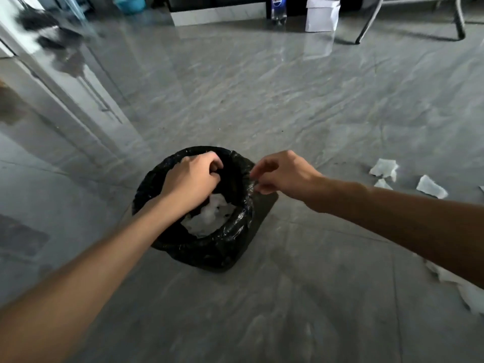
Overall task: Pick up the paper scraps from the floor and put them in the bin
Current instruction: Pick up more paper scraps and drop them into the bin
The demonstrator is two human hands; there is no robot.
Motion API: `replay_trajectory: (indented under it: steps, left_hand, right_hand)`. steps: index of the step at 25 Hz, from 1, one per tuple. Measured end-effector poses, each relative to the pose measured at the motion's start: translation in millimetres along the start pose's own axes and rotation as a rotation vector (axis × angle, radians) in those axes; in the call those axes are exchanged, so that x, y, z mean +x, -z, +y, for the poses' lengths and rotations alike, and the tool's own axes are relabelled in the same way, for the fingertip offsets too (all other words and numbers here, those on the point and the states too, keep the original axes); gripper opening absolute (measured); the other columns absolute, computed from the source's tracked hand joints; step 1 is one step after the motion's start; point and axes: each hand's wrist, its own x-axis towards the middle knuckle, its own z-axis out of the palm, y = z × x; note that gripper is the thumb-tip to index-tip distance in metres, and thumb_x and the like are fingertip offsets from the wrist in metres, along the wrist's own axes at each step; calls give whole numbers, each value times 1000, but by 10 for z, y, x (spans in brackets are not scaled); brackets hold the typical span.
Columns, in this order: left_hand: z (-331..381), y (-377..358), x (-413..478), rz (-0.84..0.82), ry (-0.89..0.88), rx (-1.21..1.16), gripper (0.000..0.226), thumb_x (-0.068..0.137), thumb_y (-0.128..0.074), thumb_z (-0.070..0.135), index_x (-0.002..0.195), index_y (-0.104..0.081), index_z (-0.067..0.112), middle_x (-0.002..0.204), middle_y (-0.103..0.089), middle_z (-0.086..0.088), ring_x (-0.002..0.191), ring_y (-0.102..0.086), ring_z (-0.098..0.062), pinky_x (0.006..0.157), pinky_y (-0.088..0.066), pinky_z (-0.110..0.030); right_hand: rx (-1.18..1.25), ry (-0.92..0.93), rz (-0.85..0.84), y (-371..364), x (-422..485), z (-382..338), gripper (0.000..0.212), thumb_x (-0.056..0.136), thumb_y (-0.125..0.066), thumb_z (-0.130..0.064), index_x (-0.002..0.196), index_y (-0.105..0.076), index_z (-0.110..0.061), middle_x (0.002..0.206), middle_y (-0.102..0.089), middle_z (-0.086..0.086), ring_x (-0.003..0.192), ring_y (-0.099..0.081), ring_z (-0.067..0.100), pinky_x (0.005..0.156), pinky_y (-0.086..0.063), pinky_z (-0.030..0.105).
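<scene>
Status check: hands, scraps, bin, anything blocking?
Left hand curled over bin mouth; right hand pinching liner rim. White scraps in bin; more scraps on floor at right. Nothing blocking.

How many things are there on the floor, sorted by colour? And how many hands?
White paper scraps on the floor: 4
Black bin: 1
Blue-labelled bottle: 1
Hands: 2, left hand and right hand
Total: 8

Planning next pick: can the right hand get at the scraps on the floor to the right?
Probably yes. The right hand is at the bin rim, and bare floor lies between it and the scraps.
</scene>
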Motion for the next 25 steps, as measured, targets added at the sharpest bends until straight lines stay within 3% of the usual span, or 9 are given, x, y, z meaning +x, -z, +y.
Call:
replay_trajectory:
  steps: [3, 7, 11, 13, 15, 16, 19, 21, 25]
  left_hand:
    - [674, -94, -58, -11, -191, -113, 24, 76, -53, 18, 94, -62, 31, 91, -64, 11, 89, -62, -19, 76, -50, -33]
    - [1813, -510, -275, -367, -508, -306, 23, 80, -57, 11, 99, -66, 19, 95, -70, 4, 87, -64, -16, 81, -51, -31]
    - [2744, -963, -562, -669, -788, -184, 23, 83, -60, 15, 105, -66, 17, 106, -71, -3, 96, -64, -17, 86, -49, -29]
    - [3073, -1152, -780, -784, -924, -111, 24, 83, -61, 18, 107, -65, 18, 105, -71, -3, 95, -64, -17, 85, -50, -28]
    - [3316, -1375, -1011, -900, -1043, -14, 23, 84, -61, 22, 107, -65, 19, 104, -70, -1, 93, -63, -15, 82, -49, -26]
    - [3417, -1513, -1125, -960, -1092, 37, 23, 85, -60, 23, 107, -65, 20, 104, -70, 0, 90, -62, -14, 81, -48, -26]
    - [3586, -1929, -1401, -1057, -1183, 141, 24, 86, -61, 24, 109, -64, 17, 106, -69, -1, 85, -58, -12, 73, -42, -23]
    - [3675, -2209, -1565, -1057, -1197, 144, 24, 87, -61, 23, 110, -64, 16, 107, -69, -2, 91, -61, -16, 74, -43, -23]
    - [3759, -2660, -1729, -1018, -1141, 148, 23, 86, -60, 22, 108, -65, 19, 109, -69, -2, 98, -62, -19, 74, -41, -23]
  right_hand:
    - [36, -54, -4, 537, -363, 353, 15, 81, -61, 2, 81, -72, -8, 78, -71, 16, 68, -70, 20, 68, -61, 29]
    - [14, -236, -2, 1219, -1118, 1072, 22, 82, -60, 5, 78, -70, -14, 72, -69, 6, 59, -68, 12, 58, -56, 22]
    - [-49, -428, 124, 1647, -2197, 1880, 20, 82, -61, 3, 83, -68, -15, 73, -69, 4, 61, -68, 13, 61, -55, 24]
    - [-227, -541, 183, 1755, -2783, 2301, 18, 83, -61, -3, 89, -66, -19, 75, -69, -2, 67, -68, 13, 65, -54, 25]
    - [-471, -689, 155, 1755, -3334, 2690, 24, 81, -68, -16, 104, -63, -21, 89, -66, -5, 78, -62, 12, 70, -47, 24]
    - [-541, -752, 136, 1708, -3576, 2861, 37, 78, -72, -24, 113, -59, -21, 100, -63, -3, 86, -58, 12, 73, -44, 23]
    - [-682, -814, 98, 1427, -4062, 3249, 77, 65, -79, -40, 129, -40, -25, 125, -46, 3, 111, -50, 22, 83, -45, 32]
    - [-790, -828, 74, 1249, -4265, 3445, 86, 61, -80, -44, 131, -35, -26, 129, -41, 4, 117, -45, 25, 85, -46, 36]
    - [-700, -760, 113, 1055, -4490, 3698, 52, 76, -69, -26, 122, -46, -21, 123, -55, 2, 111, -56, 21, 82, -47, 34]
